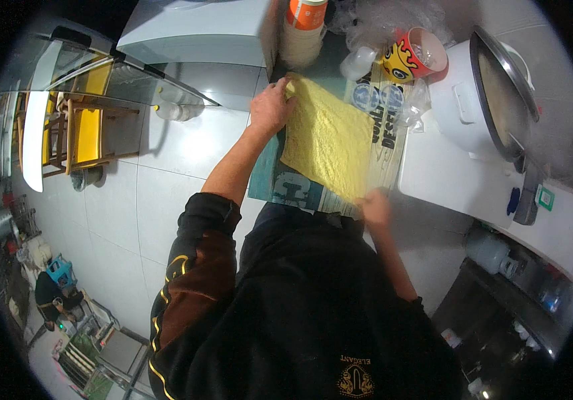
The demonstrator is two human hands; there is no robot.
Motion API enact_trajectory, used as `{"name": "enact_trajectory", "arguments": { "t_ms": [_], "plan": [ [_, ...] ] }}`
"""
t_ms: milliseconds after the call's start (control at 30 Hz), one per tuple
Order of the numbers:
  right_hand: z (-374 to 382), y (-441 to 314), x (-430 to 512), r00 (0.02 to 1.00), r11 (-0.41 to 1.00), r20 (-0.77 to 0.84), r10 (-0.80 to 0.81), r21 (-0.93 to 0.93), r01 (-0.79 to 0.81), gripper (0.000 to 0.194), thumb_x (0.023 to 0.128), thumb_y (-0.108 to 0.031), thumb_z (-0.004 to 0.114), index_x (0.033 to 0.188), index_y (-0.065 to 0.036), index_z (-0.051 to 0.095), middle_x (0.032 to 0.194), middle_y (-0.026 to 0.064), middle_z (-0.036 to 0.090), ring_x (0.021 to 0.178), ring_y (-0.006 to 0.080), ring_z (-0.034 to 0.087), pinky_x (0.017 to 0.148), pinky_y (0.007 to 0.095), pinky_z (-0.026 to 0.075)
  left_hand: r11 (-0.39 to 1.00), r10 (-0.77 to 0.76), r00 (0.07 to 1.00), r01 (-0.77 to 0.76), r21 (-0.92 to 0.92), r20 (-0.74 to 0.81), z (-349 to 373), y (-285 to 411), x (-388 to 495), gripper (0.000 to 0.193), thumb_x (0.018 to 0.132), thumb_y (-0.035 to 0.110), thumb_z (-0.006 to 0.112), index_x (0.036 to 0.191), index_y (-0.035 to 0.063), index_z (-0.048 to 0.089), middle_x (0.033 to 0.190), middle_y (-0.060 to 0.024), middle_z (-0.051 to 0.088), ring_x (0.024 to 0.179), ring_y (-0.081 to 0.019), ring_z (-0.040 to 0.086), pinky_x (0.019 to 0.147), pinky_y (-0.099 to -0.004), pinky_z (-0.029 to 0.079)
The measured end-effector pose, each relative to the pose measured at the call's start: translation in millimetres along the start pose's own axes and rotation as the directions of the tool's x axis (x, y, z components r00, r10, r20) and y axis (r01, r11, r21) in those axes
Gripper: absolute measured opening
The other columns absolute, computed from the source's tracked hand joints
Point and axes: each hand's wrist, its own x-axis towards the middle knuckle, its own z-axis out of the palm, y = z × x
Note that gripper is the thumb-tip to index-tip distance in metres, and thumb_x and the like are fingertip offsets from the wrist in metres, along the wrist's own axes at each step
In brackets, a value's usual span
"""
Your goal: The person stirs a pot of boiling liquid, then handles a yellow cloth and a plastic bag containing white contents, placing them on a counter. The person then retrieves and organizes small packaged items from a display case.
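Note:
A yellow cloth (329,137) is spread flat between my two hands, above a small table (294,192) whose top is printed with lettering. My left hand (272,105) grips the cloth's far left corner, thumb and fingers pinched on it. At the near right corner, my right hand (376,207) pinches the cloth; it is slightly blurred. Past the cloth stand a stack of paper cups (302,42), a red and yellow paper tub (411,57) and a translucent plastic cup (359,64), with clear plastic bags around them.
A large white pot (459,95) with its lid tilted stands on a white counter (431,175) at right. A white cabinet (196,20) is at the far left. Bottles (171,112) and yellow chairs (88,132) are on the left. Another person (49,297) is at lower left.

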Motion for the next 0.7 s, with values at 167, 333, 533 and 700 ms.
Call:
{"name": "enact_trajectory", "arguments": {
  "t_ms": [167, 333, 533, 700],
  "plan": [
    [-1, 2, 1, 1.000, 0.999, -0.001, -0.009, 0.035, 0.009, 0.035, 0.071, -0.019, 0.084, 0.080, -0.001, 0.056, 0.071, 0.0147, 0.062, 0.067, 0.0303, 0.061, 0.064, 0.0404, 0.048, 0.992, -0.022, 0.999, 0.026, -0.123, 0.030, -10, -12, -45, 0.044, 0.090, 0.025, 0.068, 0.131, 0.0099, 0.059, 0.100, -0.0131, 0.066, 0.093, -0.0341, 0.067, 0.081, -0.0437, 0.054],
    [-2, -1, 3, 1.000, 1.000, 0.024, 0.008, 0.017, -0.009, 0.034, 0.072, -0.019, 0.084, 0.080, -0.001, 0.056, 0.070, 0.0142, 0.061, 0.066, 0.0281, 0.060, 0.064, 0.0405, 0.047, 0.989, -0.037, 0.999, 0.034, -0.144, -0.017, -8, -9, -114, 0.039, 0.086, 0.021, 0.072, 0.122, 0.0091, 0.063, 0.101, -0.0116, 0.065, 0.091, -0.0322, 0.066, 0.078, -0.0429, 0.054],
    [-9, -7, 4, 0.996, 0.998, 0.067, 0.057, -0.024, -0.055, 0.035, 0.073, -0.023, 0.083, 0.079, -0.001, 0.056, 0.071, 0.0145, 0.061, 0.066, 0.0291, 0.060, 0.064, 0.0414, 0.047, 0.977, -0.126, 0.988, 0.139, -0.163, 0.087, -6, 2, -147, 0.043, 0.081, 0.017, 0.072, 0.123, 0.0111, 0.063, 0.105, -0.0120, 0.065, 0.101, -0.0342, 0.064, 0.083, -0.0455, 0.054],
    [-4, 5, 13, 0.993, 0.995, 0.106, 0.054, -0.091, -0.044, 0.033, 0.076, -0.026, 0.081, 0.078, -0.001, 0.059, 0.076, 0.0158, 0.064, 0.073, 0.0288, 0.064, 0.066, 0.0435, 0.048, 0.964, -0.130, 0.985, 0.152, -0.219, 0.112, -9, -4, -148, 0.044, 0.083, 0.019, 0.072, 0.125, 0.0111, 0.062, 0.105, -0.0118, 0.065, 0.097, -0.0334, 0.065, 0.082, -0.0448, 0.053]
  ]
}}
